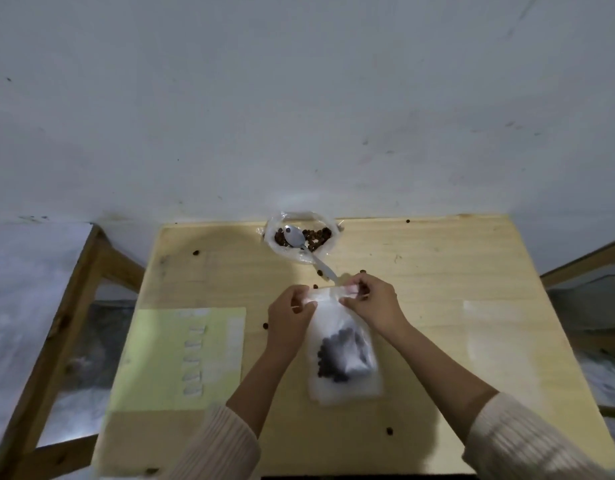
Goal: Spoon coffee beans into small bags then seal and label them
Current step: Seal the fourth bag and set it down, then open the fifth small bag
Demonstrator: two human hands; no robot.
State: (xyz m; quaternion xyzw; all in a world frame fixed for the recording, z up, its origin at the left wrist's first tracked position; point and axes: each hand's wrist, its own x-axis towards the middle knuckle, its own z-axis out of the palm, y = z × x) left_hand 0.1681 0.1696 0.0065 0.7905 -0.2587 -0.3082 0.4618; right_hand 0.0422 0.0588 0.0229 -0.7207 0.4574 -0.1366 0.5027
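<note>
Pale, scuffed wall [299,98] rose straight behind the wooden table [437,271], whose far edge sat against it. Slanted wooden frames flanked the table, one off the left edge [56,323] and one off the right [583,261], each apart from the tabletop.

Near the table's middle lay the small bag [344,306], clear plastic, with a dark clump of coffee beans [337,355] gathered in its lower half. The left hand [287,317] pinched the bag's top edge at its left corner between thumb and curled fingers. The right hand [372,303] pinched the same top strip at its right end, fingers bent over it. Ribbed cream sleeves [223,445] covered both forearms near the front edge.

At the far edge an open plastic bag [276,225] held the bean supply [320,235]. The spoon [294,235] rested with its bowl among those beans; its handle ran back toward the person, and the tip ended just beside the small bag's top, between the two hands.

On the left sat a yellow sheet [153,358] bearing a column of white labels [193,358], with a strip of bare wood between it and the left wrist. On the right lay a flat pile of empty clear bags [507,341], well apart from the right arm, reaching close to the right edge. Bare wood showed on either side of the bean supply.

Loose beans dotted the surface: one toward the far left [196,252], one beside the left hand [265,326], one near the front [389,430] and one by the spoon handle [362,271].
</note>
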